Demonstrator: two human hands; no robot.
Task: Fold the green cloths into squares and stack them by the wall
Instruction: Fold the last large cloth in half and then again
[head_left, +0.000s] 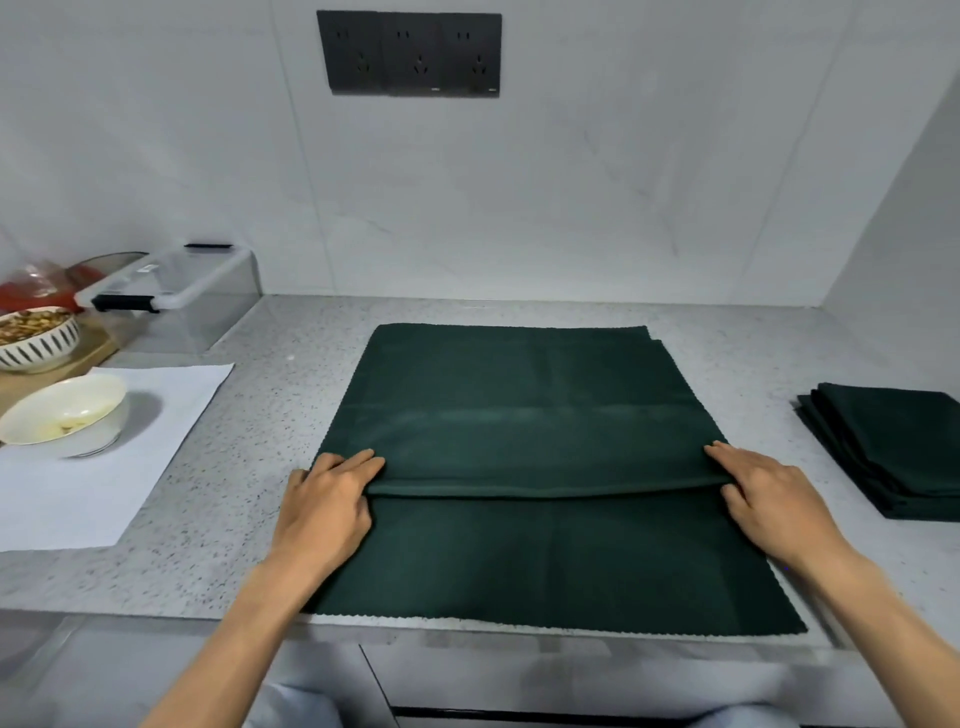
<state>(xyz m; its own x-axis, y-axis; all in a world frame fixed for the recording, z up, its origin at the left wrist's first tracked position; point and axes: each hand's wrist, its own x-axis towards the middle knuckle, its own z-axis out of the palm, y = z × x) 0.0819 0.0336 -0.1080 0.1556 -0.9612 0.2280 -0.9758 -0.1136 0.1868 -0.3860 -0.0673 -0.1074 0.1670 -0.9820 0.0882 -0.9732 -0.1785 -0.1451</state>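
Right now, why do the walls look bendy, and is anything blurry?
Head view: the wide lens bows the wall seams and counter edge; the cloth looks sharp; the bowl casts a soft shadow rightward; the corners look a bit soft.

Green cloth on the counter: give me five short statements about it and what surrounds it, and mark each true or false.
1. Both hands pinch a raised fold that runs across the green cloth. True: the left hand and the right hand hold its two ends.
2. A stack of folded cloths lies to the right. True.
3. The white bowl sits on the green cloth. False: it sits on a white sheet, to the left.
4. The cloth is already a small square. False: it lies spread wide, folded only in part.
5. The clear container stands on the stack. False: it stands at the back left, by the wall.
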